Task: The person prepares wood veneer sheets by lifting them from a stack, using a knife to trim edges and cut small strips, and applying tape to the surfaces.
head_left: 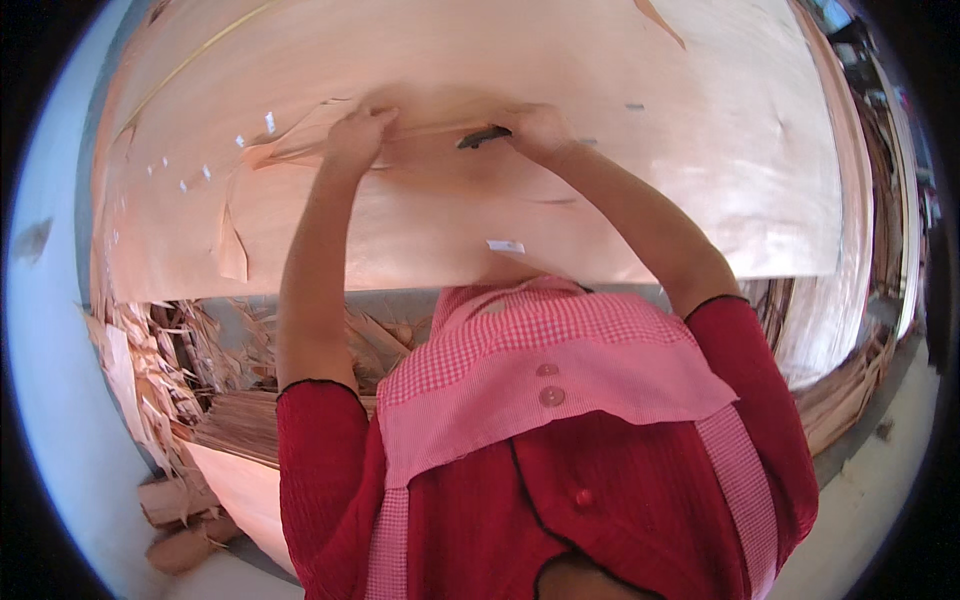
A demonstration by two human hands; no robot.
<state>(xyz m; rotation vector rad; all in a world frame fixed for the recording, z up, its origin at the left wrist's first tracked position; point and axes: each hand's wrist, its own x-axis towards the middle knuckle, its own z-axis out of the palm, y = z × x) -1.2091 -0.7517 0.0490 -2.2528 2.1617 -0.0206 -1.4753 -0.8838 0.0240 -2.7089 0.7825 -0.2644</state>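
Observation:
A large pale pinkish-tan wood veneer sheet (430, 220) lies in front of me. My left hand (360, 137) is closed at its middle, pinching a thin veneer strip (300, 145) whose torn end sticks out to the left. The strip stretches across toward my right hand (537, 132), which is closed on a small dark tool that looks like a utility knife (484, 137), pointing left. Whether the right fingers also grip the strip I cannot tell. Another loose veneer sliver (232, 240) rests on the sheet at the left.
Small white tape pieces (505, 246) dot the sheet, and a brown sliver (661, 22) lies at its far edge. Torn veneer scraps (165, 370) are heaped below at the left. More veneer sheets (825, 320) hang at the right edge. Rolled wood pieces (190, 530) are on the floor.

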